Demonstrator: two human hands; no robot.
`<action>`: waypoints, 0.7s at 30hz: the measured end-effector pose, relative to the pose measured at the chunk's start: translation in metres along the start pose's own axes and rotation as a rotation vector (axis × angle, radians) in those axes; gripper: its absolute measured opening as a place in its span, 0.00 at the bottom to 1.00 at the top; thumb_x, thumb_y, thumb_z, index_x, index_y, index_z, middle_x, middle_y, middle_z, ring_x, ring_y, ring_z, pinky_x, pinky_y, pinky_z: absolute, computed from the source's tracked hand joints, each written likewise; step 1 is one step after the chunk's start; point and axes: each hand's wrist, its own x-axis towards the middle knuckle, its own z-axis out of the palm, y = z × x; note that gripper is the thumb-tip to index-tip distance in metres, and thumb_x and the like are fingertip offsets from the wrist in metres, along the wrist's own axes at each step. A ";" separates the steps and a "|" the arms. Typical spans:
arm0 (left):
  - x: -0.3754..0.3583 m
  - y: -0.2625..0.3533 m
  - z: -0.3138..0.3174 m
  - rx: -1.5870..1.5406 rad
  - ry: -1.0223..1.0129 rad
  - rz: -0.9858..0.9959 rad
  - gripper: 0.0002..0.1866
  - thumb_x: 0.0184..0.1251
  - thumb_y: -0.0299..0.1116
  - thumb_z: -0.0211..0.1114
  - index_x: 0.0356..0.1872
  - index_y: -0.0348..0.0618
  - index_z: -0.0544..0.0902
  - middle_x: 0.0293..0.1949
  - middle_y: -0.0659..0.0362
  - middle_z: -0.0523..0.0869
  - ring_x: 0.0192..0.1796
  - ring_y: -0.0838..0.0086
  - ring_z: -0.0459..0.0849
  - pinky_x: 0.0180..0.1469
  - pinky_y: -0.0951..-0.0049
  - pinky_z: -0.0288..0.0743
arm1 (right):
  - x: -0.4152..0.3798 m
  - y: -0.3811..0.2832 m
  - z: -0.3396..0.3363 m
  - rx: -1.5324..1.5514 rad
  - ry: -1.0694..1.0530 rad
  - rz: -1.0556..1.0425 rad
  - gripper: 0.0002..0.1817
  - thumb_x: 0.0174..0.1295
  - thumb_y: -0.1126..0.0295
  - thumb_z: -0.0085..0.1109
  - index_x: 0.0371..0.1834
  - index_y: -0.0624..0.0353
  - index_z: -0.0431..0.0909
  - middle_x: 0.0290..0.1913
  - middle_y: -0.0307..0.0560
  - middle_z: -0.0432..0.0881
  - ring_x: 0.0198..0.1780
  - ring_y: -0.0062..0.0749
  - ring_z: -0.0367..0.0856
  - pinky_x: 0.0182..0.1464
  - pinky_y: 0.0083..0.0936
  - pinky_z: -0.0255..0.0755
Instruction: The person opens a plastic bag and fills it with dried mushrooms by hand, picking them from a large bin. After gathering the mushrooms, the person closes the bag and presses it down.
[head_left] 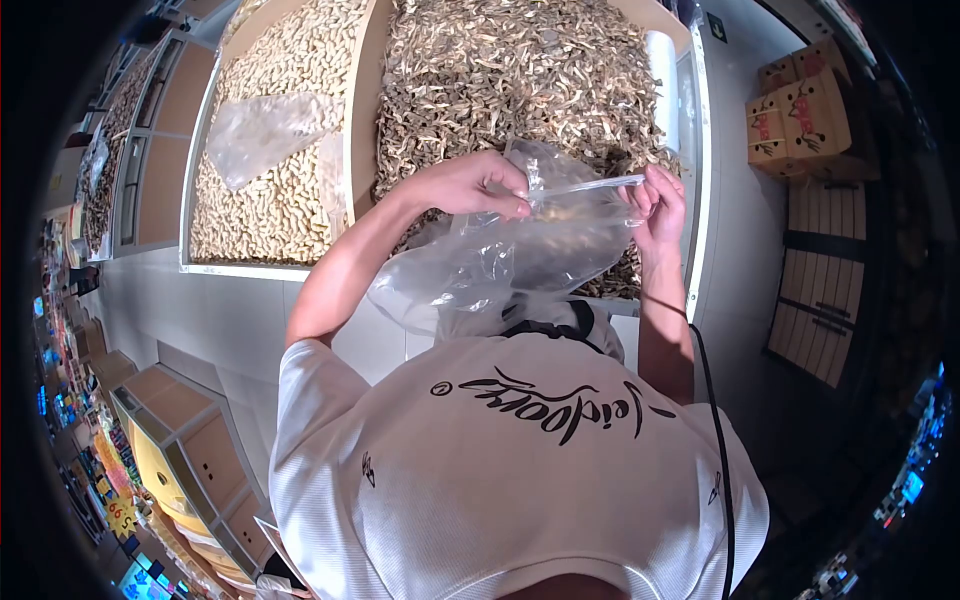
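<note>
A clear plastic bag (460, 262) hangs in front of my chest, its top edge stretched between my two hands. My left hand (478, 186) pinches the bag near the middle of that edge, thumb and fingers closed. At the other end, my right hand (658, 203) grips the edge between thumb and fingers. Behind the bag lies a wide bin full of dried brown-and-cream strips (510, 75), whose exact kind I cannot make out. Part of the bag overlaps the near side of this bin.
Unshelled peanuts (275, 200) fill the compartment to the left, past a wooden divider (362, 110). On them rests another clear plastic bag (265, 135). A white roll (662, 88) lies along the bin's right side. Cardboard boxes (800, 120) stand at right, and a black cable (722, 450) crosses my shirt.
</note>
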 end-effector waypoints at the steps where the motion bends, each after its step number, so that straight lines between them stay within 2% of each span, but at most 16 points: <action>1: -0.002 -0.003 -0.001 -0.056 -0.003 -0.019 0.15 0.73 0.36 0.68 0.28 0.35 0.83 0.27 0.61 0.80 0.33 0.75 0.76 0.38 0.72 0.67 | 0.002 -0.002 -0.003 -0.008 0.008 -0.016 0.23 0.72 0.70 0.55 0.15 0.51 0.64 0.14 0.33 0.65 0.15 0.19 0.60 0.31 0.26 0.64; 2: -0.005 -0.006 -0.002 -0.113 -0.006 -0.038 0.17 0.74 0.37 0.67 0.27 0.35 0.82 0.27 0.61 0.80 0.33 0.75 0.76 0.37 0.72 0.67 | 0.004 -0.004 -0.008 -0.017 0.017 -0.032 0.23 0.72 0.70 0.55 0.14 0.50 0.64 0.14 0.33 0.65 0.15 0.19 0.60 0.31 0.26 0.64; 3: -0.010 -0.014 -0.003 -0.174 0.006 -0.028 0.18 0.75 0.38 0.66 0.26 0.35 0.81 0.26 0.62 0.79 0.33 0.75 0.76 0.37 0.72 0.67 | 0.009 -0.005 -0.020 0.180 -0.006 -0.064 0.24 0.73 0.70 0.53 0.15 0.49 0.63 0.13 0.33 0.65 0.15 0.19 0.59 0.32 0.24 0.64; 5: -0.024 -0.031 -0.010 -0.297 0.033 -0.005 0.21 0.77 0.41 0.63 0.25 0.36 0.80 0.25 0.62 0.78 0.32 0.75 0.75 0.38 0.73 0.67 | 0.012 -0.020 -0.038 0.216 0.046 -0.094 0.25 0.75 0.70 0.51 0.14 0.47 0.62 0.12 0.32 0.64 0.15 0.20 0.58 0.32 0.23 0.63; 6: -0.030 -0.033 -0.015 -0.302 0.061 0.018 0.20 0.78 0.40 0.63 0.27 0.36 0.82 0.25 0.63 0.79 0.31 0.78 0.75 0.36 0.75 0.67 | 0.012 -0.027 -0.041 0.235 0.072 -0.108 0.25 0.76 0.70 0.49 0.14 0.46 0.61 0.12 0.31 0.64 0.15 0.21 0.58 0.32 0.23 0.63; 8: -0.044 -0.036 -0.024 -0.318 0.119 0.059 0.17 0.79 0.39 0.62 0.31 0.37 0.84 0.25 0.65 0.81 0.29 0.84 0.76 0.34 0.78 0.67 | 0.008 -0.030 -0.041 0.047 0.063 -0.099 0.23 0.77 0.68 0.48 0.17 0.48 0.63 0.14 0.32 0.64 0.17 0.21 0.59 0.37 0.22 0.64; 10: -0.055 -0.034 -0.036 -0.255 0.229 0.103 0.20 0.79 0.42 0.61 0.26 0.40 0.79 0.23 0.65 0.76 0.30 0.79 0.74 0.37 0.76 0.69 | 0.004 -0.031 -0.029 -0.145 0.105 -0.072 0.22 0.77 0.66 0.48 0.18 0.49 0.64 0.15 0.34 0.65 0.18 0.21 0.61 0.38 0.24 0.64; 11: -0.060 -0.036 -0.041 -0.272 0.287 0.155 0.21 0.79 0.42 0.61 0.24 0.40 0.76 0.23 0.65 0.75 0.31 0.77 0.74 0.38 0.75 0.69 | 0.006 -0.026 -0.036 -0.187 0.032 -0.081 0.21 0.77 0.64 0.49 0.21 0.53 0.68 0.18 0.39 0.68 0.23 0.25 0.66 0.39 0.29 0.65; 12: -0.066 -0.036 -0.045 -0.288 0.345 0.205 0.22 0.79 0.43 0.61 0.23 0.41 0.74 0.23 0.65 0.73 0.31 0.76 0.73 0.39 0.74 0.69 | 0.006 -0.025 -0.035 -0.217 0.023 -0.096 0.20 0.77 0.64 0.50 0.22 0.54 0.69 0.18 0.41 0.69 0.24 0.27 0.66 0.40 0.29 0.65; 13: -0.073 -0.030 -0.046 -0.296 0.422 0.212 0.26 0.75 0.50 0.64 0.21 0.44 0.68 0.23 0.65 0.68 0.32 0.71 0.71 0.44 0.67 0.70 | 0.007 -0.024 -0.032 -0.247 0.013 -0.111 0.20 0.77 0.63 0.50 0.23 0.56 0.70 0.18 0.42 0.70 0.25 0.29 0.67 0.40 0.30 0.65; 14: -0.082 -0.033 -0.052 -0.304 0.472 0.251 0.27 0.73 0.52 0.65 0.21 0.44 0.68 0.23 0.64 0.67 0.33 0.70 0.71 0.45 0.65 0.70 | 0.008 -0.023 -0.030 -0.275 0.001 -0.126 0.20 0.77 0.62 0.50 0.23 0.57 0.71 0.19 0.44 0.71 0.26 0.30 0.68 0.40 0.30 0.65; 16: -0.105 -0.043 -0.062 -0.321 0.576 0.330 0.28 0.69 0.55 0.67 0.21 0.45 0.68 0.25 0.63 0.67 0.36 0.68 0.71 0.49 0.63 0.69 | 0.010 -0.026 -0.029 -0.303 -0.002 -0.155 0.18 0.77 0.62 0.51 0.28 0.60 0.75 0.27 0.48 0.76 0.33 0.34 0.73 0.46 0.31 0.67; 17: -0.118 -0.047 -0.062 -0.392 0.671 0.320 0.24 0.66 0.53 0.68 0.24 0.47 0.69 0.30 0.61 0.68 0.44 0.64 0.71 0.56 0.60 0.66 | 0.011 -0.029 -0.029 -0.318 -0.006 -0.165 0.18 0.76 0.61 0.51 0.31 0.62 0.76 0.31 0.50 0.79 0.36 0.36 0.75 0.49 0.31 0.67; 18: -0.127 -0.050 -0.064 -0.393 0.721 0.359 0.22 0.66 0.51 0.68 0.26 0.47 0.69 0.32 0.60 0.68 0.46 0.63 0.70 0.57 0.60 0.65 | 0.012 -0.030 -0.030 -0.333 -0.011 -0.176 0.17 0.76 0.61 0.51 0.33 0.63 0.78 0.35 0.53 0.81 0.40 0.37 0.77 0.51 0.31 0.68; 19: -0.136 -0.054 -0.069 -0.393 0.772 0.399 0.20 0.65 0.50 0.67 0.28 0.47 0.70 0.34 0.59 0.69 0.48 0.63 0.70 0.59 0.60 0.64 | 0.017 -0.029 -0.035 -0.332 -0.101 -0.180 0.18 0.76 0.60 0.51 0.45 0.67 0.82 0.43 0.54 0.83 0.50 0.39 0.80 0.60 0.33 0.68; 21: -0.153 -0.059 -0.079 -0.349 0.834 0.471 0.15 0.65 0.45 0.66 0.34 0.48 0.71 0.39 0.57 0.70 0.54 0.61 0.70 0.65 0.59 0.60 | 0.026 -0.015 -0.030 -0.469 0.036 -0.186 0.20 0.76 0.59 0.51 0.53 0.69 0.80 0.47 0.55 0.84 0.54 0.39 0.80 0.64 0.35 0.67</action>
